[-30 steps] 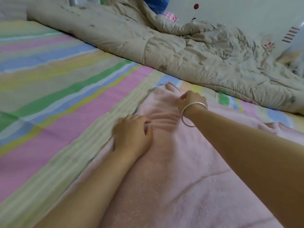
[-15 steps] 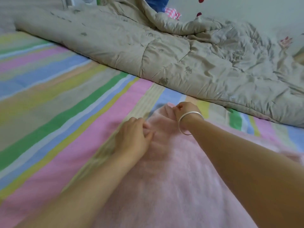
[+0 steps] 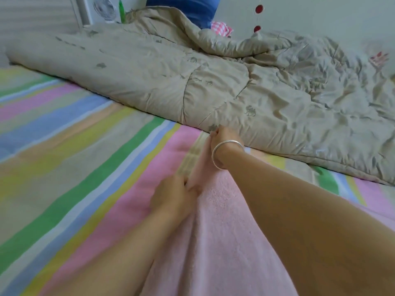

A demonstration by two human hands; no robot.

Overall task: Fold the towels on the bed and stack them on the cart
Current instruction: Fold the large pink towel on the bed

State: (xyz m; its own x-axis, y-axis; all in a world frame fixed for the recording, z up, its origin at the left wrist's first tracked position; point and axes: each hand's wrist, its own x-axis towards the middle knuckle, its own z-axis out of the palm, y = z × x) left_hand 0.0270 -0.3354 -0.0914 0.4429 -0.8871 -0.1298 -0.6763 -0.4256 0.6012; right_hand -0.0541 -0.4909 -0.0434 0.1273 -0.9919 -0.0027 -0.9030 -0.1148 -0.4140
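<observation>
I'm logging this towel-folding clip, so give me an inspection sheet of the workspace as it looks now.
Surface: striped sheet on a bed.
Job's things: pink towel lying on the sheet; cart not in view.
Clutter: crumpled beige quilt along the far side; checked cloth behind it.
Grippers: left hand grips the towel's left edge; right hand, wearing a bracelet, pinches its far corner.
Cables: nothing seen.
Surroundings: blue item, fan, wall.

The pink towel [image 3: 224, 242] was fluffy, matt terry cloth. The striped bedsheet [image 3: 74, 157] looked smooth woven cotton, the beige quilt [image 3: 256, 92] faintly sheeny, the bracelet [image 3: 222, 150] polished metal
</observation>
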